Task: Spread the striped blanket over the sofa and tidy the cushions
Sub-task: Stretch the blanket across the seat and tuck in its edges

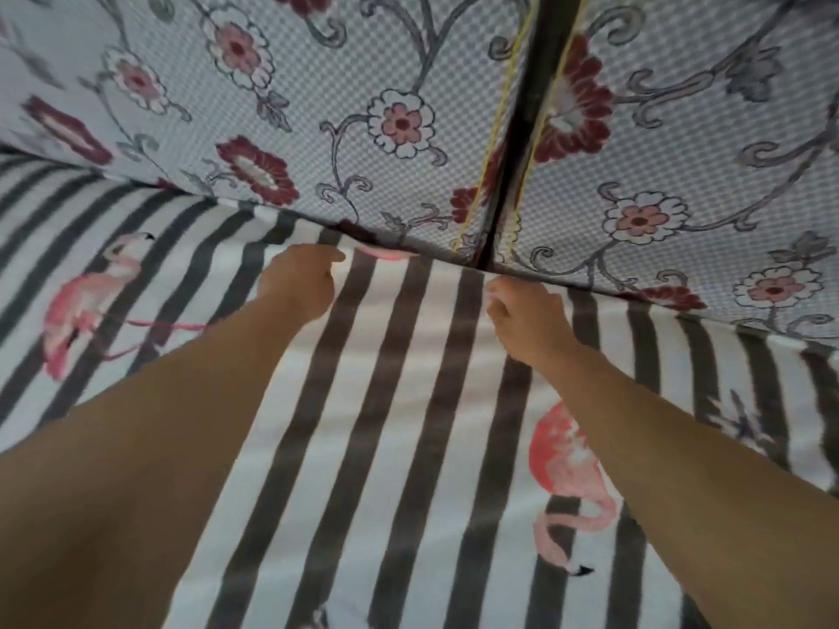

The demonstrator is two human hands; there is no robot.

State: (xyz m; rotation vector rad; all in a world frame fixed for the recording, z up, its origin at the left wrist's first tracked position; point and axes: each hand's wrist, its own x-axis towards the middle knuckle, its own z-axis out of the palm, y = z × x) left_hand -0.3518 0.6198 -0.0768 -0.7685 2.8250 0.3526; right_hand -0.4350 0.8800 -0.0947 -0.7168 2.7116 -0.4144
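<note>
- The blanket (pixel 399 447) lies spread over the sofa seat, filling the lower half of the view from 9 o'clock round to 3 o'clock; its dark and white stripes run from the near edge toward the seat's back.
- Pink flamingo prints sit on the blanket: one (pixel 86 301) at 9 o'clock, one (pixel 572 483) at 5 o'clock.
- Two floral cushions stand upright along the back of the seat. The left cushion (pixel 272 106) covers the view from 10 to 12 o'clock, the right cushion (pixel 690 143) from 1 to 3 o'clock.
- A narrow dark gap (pixel 522 143) runs between the cushions at about 12 o'clock, with yellow piping on both edges.
- The blanket's far edge meets the cushions' lower edges, and part of it runs under them.
- The left hand (pixel 297 283) is just left of centre, at the foot of the left cushion. Its fingers are curled, and the fingertips seem to pinch the blanket's far edge at the crease; the blur makes the grip hard to confirm.
- The right hand (pixel 522 311) is just right of centre, below the gap. Its fingers are curled down onto the blanket near the crease, seemingly gathering the cloth.
- The two hands are near each other but apart, with several stripes between them.
- Both bare forearms reach in from 7 and 5 o'clock.
</note>
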